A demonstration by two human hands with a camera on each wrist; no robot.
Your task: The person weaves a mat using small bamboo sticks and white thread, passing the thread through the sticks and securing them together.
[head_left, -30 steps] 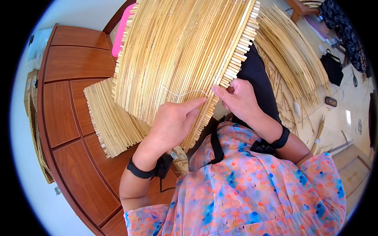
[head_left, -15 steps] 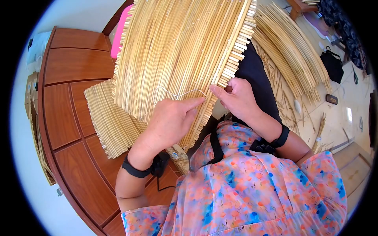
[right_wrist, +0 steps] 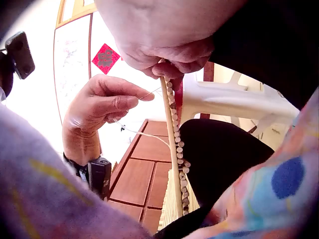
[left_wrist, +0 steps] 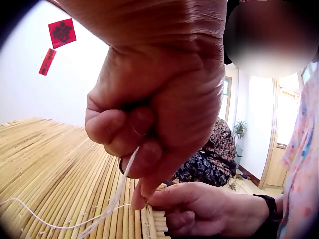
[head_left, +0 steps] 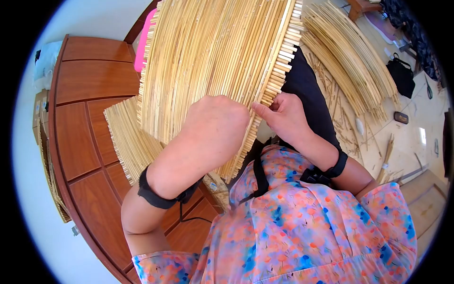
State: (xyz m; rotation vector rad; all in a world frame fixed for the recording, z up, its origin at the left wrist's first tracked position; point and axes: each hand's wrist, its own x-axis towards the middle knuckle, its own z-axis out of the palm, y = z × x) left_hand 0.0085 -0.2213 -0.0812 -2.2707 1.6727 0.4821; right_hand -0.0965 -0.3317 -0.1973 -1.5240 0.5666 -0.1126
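Observation:
A mat of straw-coloured stalks [head_left: 208, 57] sewn side by side lies across the person's lap. At its near right edge, the right hand [head_left: 286, 118] grips the mat's border, thumb on top and fingers underneath. The left hand [head_left: 217, 125] is just left of it, over the mat, its fingers curled. White thread [left_wrist: 130, 164] runs out from those curled fingers and trails over the stalks in the left wrist view. From the right wrist side, the left thumb and forefinger pinch a thin needle-like line [right_wrist: 150, 93] reaching toward the mat edge.
A second stalk mat [head_left: 135, 137] lies on the brown wooden panelled surface [head_left: 85, 146] at left. Long loose stalks [head_left: 354, 61] are heaped on the floor at right, near a black bag [head_left: 402, 78] and a dark case [head_left: 401, 117]. A pink object [head_left: 142, 45] shows behind the mat.
The left hand has turned over from a pointing pose with its forefinger at the border, its back now facing up and its elbow further out. The right hand keeps its grip on the edge.

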